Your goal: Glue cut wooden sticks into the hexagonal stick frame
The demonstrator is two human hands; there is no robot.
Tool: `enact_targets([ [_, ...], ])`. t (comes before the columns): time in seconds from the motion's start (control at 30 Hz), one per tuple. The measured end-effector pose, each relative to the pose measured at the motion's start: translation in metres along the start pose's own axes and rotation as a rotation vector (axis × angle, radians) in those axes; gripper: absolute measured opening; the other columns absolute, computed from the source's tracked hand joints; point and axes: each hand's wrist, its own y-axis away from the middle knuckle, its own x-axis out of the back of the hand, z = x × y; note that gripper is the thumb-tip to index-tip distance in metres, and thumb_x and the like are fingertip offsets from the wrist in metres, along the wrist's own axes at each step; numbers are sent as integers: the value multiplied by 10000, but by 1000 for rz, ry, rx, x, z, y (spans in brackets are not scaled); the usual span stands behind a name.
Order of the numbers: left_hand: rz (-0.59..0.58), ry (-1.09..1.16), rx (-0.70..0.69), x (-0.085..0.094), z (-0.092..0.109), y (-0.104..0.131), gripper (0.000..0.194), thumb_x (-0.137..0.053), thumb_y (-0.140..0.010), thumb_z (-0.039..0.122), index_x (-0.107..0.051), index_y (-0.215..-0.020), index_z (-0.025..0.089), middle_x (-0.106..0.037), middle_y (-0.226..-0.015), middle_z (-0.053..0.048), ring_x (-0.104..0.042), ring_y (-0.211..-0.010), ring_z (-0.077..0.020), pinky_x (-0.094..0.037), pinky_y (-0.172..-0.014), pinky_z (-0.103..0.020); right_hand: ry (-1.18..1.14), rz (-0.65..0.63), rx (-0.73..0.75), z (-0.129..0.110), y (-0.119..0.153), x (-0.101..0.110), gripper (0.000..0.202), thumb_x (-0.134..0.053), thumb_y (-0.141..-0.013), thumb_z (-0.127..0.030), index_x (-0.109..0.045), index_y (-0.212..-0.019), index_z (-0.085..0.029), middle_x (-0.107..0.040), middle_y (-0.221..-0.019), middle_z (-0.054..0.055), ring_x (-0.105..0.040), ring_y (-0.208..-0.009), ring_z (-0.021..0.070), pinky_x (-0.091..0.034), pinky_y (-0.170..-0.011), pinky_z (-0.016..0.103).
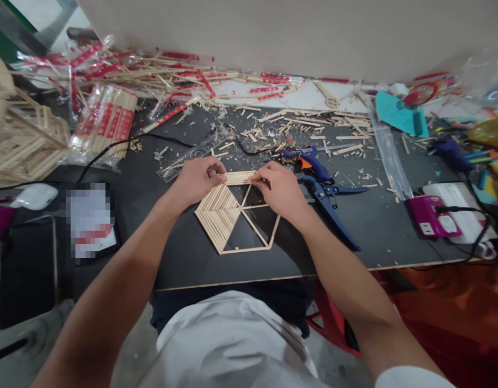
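A flat hexagonal frame of thin wooden sticks [245, 250] lies on the dark tabletop in front of me. Two of its triangles on the left are filled with tight rows of sticks [217, 229]. Along the far edge runs a band of wooden sticks [239, 177] laid side by side. My left hand [198, 182] pinches the left end of this band, its fingers curled. At the right end, my right hand [279, 188] is closed, thumb and fingertips on a stick. The palms hide the frame's far corners.
Blue pruning shears [329, 210] and a blue glue gun [311, 160] lie right of the frame. Bundled chopsticks [105, 121], a phone [27, 272] and a stick-built piece [28, 143] are at left. Scraps litter the back; a purple power socket [433, 216] sits at right.
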Motion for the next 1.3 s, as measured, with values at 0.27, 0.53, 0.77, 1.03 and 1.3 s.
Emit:
enact_targets([
  [0.27,26,-92,-59,-2,0,1,212,-660,-834,344,-739,-935,175,-714,-877,-50,-621,-773,-194,-459,-773,-318,3,-16,-19,-2,1,1,112,-676,-939,-137,-775,-945,-188,-682,-969,75,-639,-861,215,-437,-753,335],
  [0.53,54,-117,-88,-4,-5,0,179,-691,-839,308,-755,-945,177,-722,-973,-73,-627,-790,-192,-490,-807,-335,-31,13,-50,1,1,-1,48,-688,-919,-153,-701,-900,-196,-642,-931,57,-614,-873,218,-460,-790,341],
  [0.77,38,-94,-63,-3,-4,0,176,-701,-840,299,-756,-949,172,-739,-977,-67,-611,-758,-175,-486,-806,-326,-9,-1,-87,-2,2,-2,42,-674,-895,-157,-696,-863,-173,-594,-902,51,-543,-731,171,-464,-777,338],
  [1.03,38,-106,-58,-3,-3,0,159,-710,-845,286,-758,-943,170,-742,-969,-69,-615,-773,-176,-489,-830,-331,8,54,-165,-6,4,-8,41,-687,-861,-199,-716,-846,-176,-595,-881,59,-549,-742,188,-465,-789,352],
  [1.3,38,-104,-75,-3,-4,-1,153,-698,-838,297,-753,-919,179,-749,-955,-64,-621,-775,-180,-498,-836,-330,-44,46,-234,-6,2,-7,63,-701,-840,-214,-723,-792,-178,-608,-801,35,-538,-706,176,-441,-754,331],
])
